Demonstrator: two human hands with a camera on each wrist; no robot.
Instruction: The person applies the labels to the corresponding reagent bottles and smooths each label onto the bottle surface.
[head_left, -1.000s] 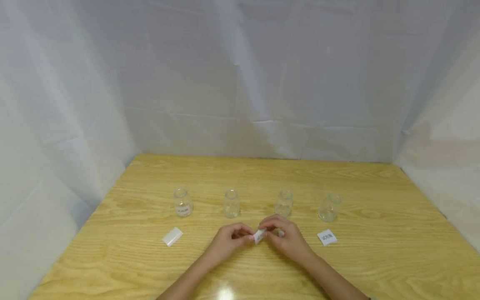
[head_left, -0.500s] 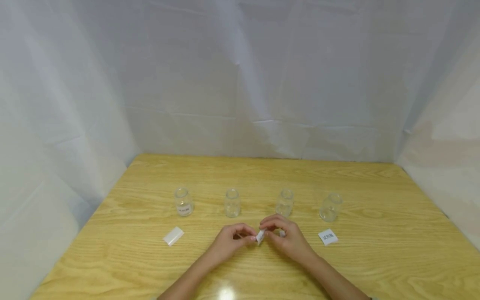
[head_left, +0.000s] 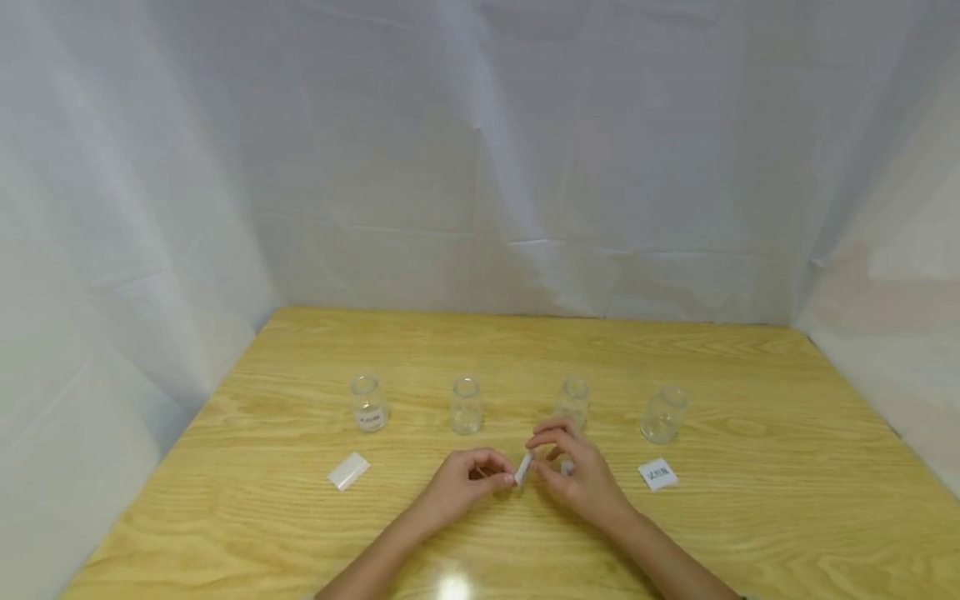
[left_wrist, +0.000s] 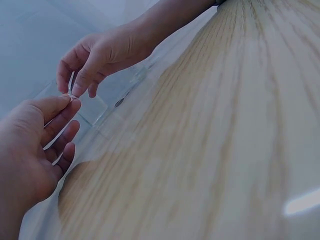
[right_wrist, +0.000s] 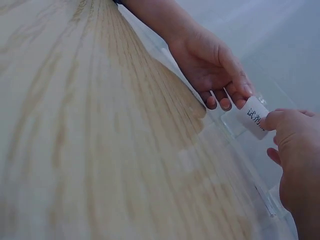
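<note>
Between both hands is a small white label (head_left: pixel 523 469), nearly edge-on in the head view; in the right wrist view its face shows printed dark characters. My left hand (head_left: pixel 461 483) pinches one end between thumb and index finger. At the opposite end are the thumb and index finger of my right hand (head_left: pixel 588 483), pinching that edge. Behind the hands, several clear glass jars stand upright in a row. The leftmost jar (head_left: pixel 368 403) bears a printed label low on its side, and another jar (head_left: pixel 574 398) is partly covered by my right hand.
A glossy white piece (head_left: pixel 348 472) lies on the wooden table (head_left: pixel 247 517) at left. At right lies a printed label (head_left: pixel 657 474). Another small white piece (head_left: pixel 567 468) shows partly behind my right hand. White sheeting (head_left: pixel 525 150) encloses the table's back and sides.
The held label has turned, from its printed face showing to nearly edge-on in the head view. My right index finger has lifted slightly. The left hand has hardly moved.
</note>
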